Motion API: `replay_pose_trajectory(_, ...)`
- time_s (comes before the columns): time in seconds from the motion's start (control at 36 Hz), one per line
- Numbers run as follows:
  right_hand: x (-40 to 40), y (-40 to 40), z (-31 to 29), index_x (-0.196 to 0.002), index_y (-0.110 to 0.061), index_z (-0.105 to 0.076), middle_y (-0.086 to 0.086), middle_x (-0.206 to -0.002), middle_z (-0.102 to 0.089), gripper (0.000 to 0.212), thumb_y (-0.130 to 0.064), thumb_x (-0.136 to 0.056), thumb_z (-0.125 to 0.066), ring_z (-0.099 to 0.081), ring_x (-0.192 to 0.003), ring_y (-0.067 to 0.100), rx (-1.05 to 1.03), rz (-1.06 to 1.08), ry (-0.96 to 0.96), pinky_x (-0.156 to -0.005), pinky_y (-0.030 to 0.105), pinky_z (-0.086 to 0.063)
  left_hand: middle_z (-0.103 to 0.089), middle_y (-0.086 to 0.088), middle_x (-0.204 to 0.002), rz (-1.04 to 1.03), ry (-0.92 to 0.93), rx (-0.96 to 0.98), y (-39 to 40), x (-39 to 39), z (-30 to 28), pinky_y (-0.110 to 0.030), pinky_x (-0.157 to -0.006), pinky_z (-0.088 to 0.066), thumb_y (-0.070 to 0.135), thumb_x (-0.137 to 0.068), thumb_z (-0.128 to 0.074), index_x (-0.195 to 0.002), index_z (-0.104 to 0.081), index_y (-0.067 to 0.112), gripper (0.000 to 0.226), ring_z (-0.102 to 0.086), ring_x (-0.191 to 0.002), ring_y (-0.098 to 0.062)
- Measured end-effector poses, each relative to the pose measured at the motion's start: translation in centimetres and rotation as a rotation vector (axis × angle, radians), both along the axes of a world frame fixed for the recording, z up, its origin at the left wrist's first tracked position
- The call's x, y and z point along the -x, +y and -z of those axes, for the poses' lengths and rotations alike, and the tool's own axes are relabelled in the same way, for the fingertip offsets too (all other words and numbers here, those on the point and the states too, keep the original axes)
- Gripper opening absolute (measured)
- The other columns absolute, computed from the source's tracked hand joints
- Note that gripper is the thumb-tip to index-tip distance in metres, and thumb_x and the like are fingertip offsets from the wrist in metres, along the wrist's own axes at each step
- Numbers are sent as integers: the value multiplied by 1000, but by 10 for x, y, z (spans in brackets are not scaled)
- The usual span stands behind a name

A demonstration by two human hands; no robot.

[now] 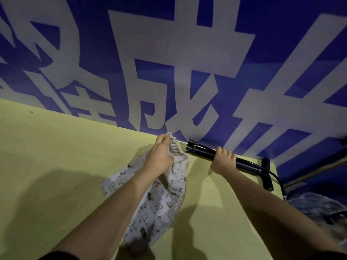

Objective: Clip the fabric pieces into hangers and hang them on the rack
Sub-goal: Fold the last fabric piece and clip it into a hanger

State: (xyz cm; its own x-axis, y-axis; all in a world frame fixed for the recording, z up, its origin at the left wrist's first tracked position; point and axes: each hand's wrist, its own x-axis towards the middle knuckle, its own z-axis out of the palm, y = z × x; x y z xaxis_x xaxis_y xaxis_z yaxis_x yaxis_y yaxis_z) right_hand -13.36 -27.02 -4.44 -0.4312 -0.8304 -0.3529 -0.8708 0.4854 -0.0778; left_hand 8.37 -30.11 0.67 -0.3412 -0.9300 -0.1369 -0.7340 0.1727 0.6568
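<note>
A white fabric piece [159,203] printed with small animals hangs down in front of the yellow wall. My left hand [159,156] grips its bunched top end, where a thin wire hanger [181,145] shows beside the fingers. The hanger's tip sits at the open end of a black rack bar [202,152]. My right hand [224,162] holds that bar from below, fingers curled over it, just right of the fabric. How the fabric is fixed to the hanger is hidden by my left hand.
The black bar runs right to a dark bracket [266,177] with a curved cable. A blue banner [178,62] with large white characters hangs above the yellow wall [56,156]. Crumpled clear plastic [319,209] lies at the lower right.
</note>
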Motion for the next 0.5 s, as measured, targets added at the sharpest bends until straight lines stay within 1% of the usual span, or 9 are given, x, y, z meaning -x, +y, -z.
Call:
replay_pose_trajectory(0.06, 11, -3, 11, -143, -7, -24, 16, -148, -33, 69, -20, -88, -61, -25, -140, 35, -58, -53, 80, -117, 46, -13, -19, 7, -152, 6, -5, -6, -6, 8, 3, -25, -92, -45, -4, -84, -54, -150, -15, 14, 79, -43, -126, -15)
replay_pose_trajectory(0.14, 17, -2, 19, -138, -7, -35, 16, -142, -39, 52, -20, -93, -55, -32, -134, 34, -58, -199, 238, -114, 45, -21, -21, 6, -150, 8, -11, -10, -8, 12, 8, -29, -95, -45, -1, -85, -53, -150, -17, 14, 76, -41, -128, -16)
replay_pose_trajectory(0.19, 20, 1, 21, -134, -7, -44, 16, -139, -42, 41, -22, -96, -50, -35, -131, 34, -58, -292, 300, -111, 43, -24, -24, 5, -149, 14, -15, -10, -6, 15, 11, -33, -98, -44, 1, -86, -54, -149, -19, 14, 73, -41, -129, -18)
replay_pose_trajectory(0.25, 24, 4, 22, -132, -8, -46, 16, -136, -44, 38, -23, -98, -47, -38, -129, 33, -44, -354, 335, -110, 41, -27, -25, 5, -149, 22, -22, -16, -1, 16, 13, -33, -98, -44, 3, -86, -55, -149, -20, 14, 73, -42, -128, -19)
replay_pose_trajectory(0.31, 25, 6, 19, -133, -9, -41, 15, -134, -46, 39, -26, -98, -45, -42, -125, 32, -4, -376, 329, -108, 40, -31, -26, 6, -149, 21, -31, -11, 4, 16, 13, -32, -95, -45, 5, -86, -56, -149, -21, 14, 72, -45, -124, -19)
replay_pose_trajectory(0.33, 25, 7, 15, -133, -10, -38, 14, -131, -49, 40, -28, -98, -46, -47, -122, 32, 20, -367, 307, -105, 39, -35, -26, 6, -149, 19, -35, -6, 6, 16, 12, -31, -95, -45, 5, -86, -56, -149, -22, 15, 72, -45, -123, -18)
replay_pose_trajectory(0.39, 24, 8, 5, -128, -13, -37, 13, -120, -56, 38, -30, -97, -48, -56, -108, 32, 77, -341, 242, -91, 38, -43, -28, 5, -148, 10, -35, -7, 10, 16, 9, -31, -95, -45, 7, -86, -56, -148, -23, 14, 71, -44, -124, -17)
replay_pose_trajectory(0.44, 22, 13, -10, -122, -16, -38, 11, -109, -59, 35, -32, -94, -51, -58, -97, 30, 160, -340, 188, -79, 36, -45, -28, 5, -148, 10, -23, -7, 18, 17, 2, -29, -97, -43, 9, -86, -58, -148, -24, 13, 70, -42, -125, -17)
replay_pose_trajectory(0.5, 20, 20, -26, -121, -19, -39, 10, -104, -59, 34, -32, -92, -52, -57, -92, 29, 251, -347, 144, -71, 35, -43, -27, 5, -148, 1, -8, -3, 24, 16, -3, -21, -94, -39, 7, -86, -59, -148, -22, 14, 72, -43, -121, -13)
